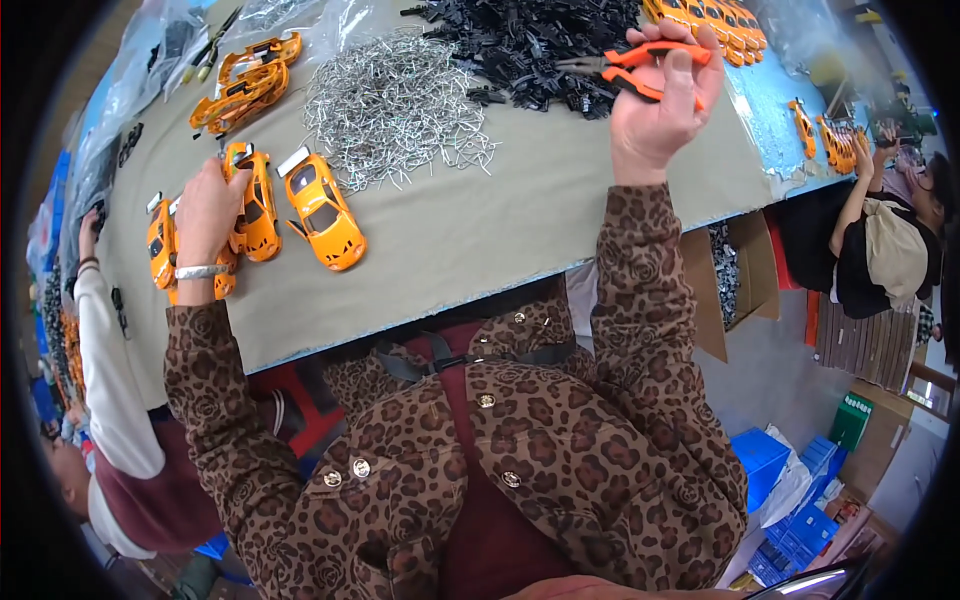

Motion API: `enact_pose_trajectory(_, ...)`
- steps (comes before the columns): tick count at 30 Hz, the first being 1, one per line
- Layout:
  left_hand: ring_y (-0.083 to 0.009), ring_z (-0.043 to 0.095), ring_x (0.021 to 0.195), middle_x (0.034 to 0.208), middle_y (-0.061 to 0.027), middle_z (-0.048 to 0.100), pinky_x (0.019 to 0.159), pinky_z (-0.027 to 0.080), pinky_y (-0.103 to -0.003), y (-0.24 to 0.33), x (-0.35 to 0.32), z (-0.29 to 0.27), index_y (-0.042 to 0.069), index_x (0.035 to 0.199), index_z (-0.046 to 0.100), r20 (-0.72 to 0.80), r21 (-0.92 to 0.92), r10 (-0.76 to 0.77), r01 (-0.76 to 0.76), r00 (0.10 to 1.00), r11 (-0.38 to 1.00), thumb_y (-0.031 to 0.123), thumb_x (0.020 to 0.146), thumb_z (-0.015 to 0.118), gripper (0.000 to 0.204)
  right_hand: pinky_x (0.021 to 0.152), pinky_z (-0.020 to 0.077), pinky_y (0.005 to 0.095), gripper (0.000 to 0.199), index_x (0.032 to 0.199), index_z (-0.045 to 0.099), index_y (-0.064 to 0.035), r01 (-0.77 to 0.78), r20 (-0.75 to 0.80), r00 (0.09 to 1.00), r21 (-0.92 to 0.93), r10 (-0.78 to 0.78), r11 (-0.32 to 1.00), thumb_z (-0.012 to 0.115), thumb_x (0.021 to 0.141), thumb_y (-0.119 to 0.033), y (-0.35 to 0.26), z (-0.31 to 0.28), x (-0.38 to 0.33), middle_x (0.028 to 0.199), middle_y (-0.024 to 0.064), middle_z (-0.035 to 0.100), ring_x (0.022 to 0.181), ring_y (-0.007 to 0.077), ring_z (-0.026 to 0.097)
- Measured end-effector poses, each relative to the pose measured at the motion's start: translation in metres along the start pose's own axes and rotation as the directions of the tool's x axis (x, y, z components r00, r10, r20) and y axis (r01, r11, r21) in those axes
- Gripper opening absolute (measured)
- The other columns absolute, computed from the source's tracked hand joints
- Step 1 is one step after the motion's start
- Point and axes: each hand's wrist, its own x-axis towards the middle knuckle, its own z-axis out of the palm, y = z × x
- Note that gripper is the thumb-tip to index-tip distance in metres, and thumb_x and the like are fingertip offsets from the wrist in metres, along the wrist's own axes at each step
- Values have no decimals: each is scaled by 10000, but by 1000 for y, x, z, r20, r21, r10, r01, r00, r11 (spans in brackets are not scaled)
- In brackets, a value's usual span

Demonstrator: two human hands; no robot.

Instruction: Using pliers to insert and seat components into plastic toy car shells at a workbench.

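My right hand (650, 128) is raised over the table and closed around pliers (655, 52) with orange handles, their jaws toward the left. The handles are spread apart. My left hand (208, 205) is closed over orange toy car bodies, its thumb and fingers on one toy car (258, 205); the palm hides part of the group. Another orange toy car (156, 245) stands at the hand's left side. To the right a separate orange toy car (325, 218) with a white rear spoiler sits on the cloth.
A heap of bent metal wires (395, 105) lies beyond the cars, beside a pile of black plastic parts (545, 45). More orange car shells (245, 85) lie far left, others (715, 25) far right. An open cardboard box (745, 275) stands below the table edge. Other people work at both sides.
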Motion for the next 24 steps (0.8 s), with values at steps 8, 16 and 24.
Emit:
enact_pose_trajectory(8,-349,612,846,877,-236,631,770,473,-403,3,-4,-9,-39,1118,563,51,-155,-10,18,999,988,359,756,629,542,776,505,422,383,1224,399,-1,-295,30,956,92,293,951,533,874,-82,-19,-1,-26,1023,122,546,899,211,545)
enact_pose_trajectory(16,-288,613,893,1075,-184,604,782,469,-385,-28,-5,-3,-43,1134,560,-84,-490,-69,19,994,872,343,767,648,540,852,450,541,361,1234,425,-9,-262,145,954,-15,262,965,484,900,-130,-37,-2,-9,1106,163,537,1010,294,527)
enact_pose_trajectory(24,-320,517,1108,1207,-179,526,911,437,-441,-6,-53,-29,-2,1272,448,98,-874,-15,79,995,-479,361,853,533,561,852,441,547,376,1235,417,-14,-300,89,950,5,298,954,501,896,-152,-34,-7,-14,1111,160,530,1007,287,521)
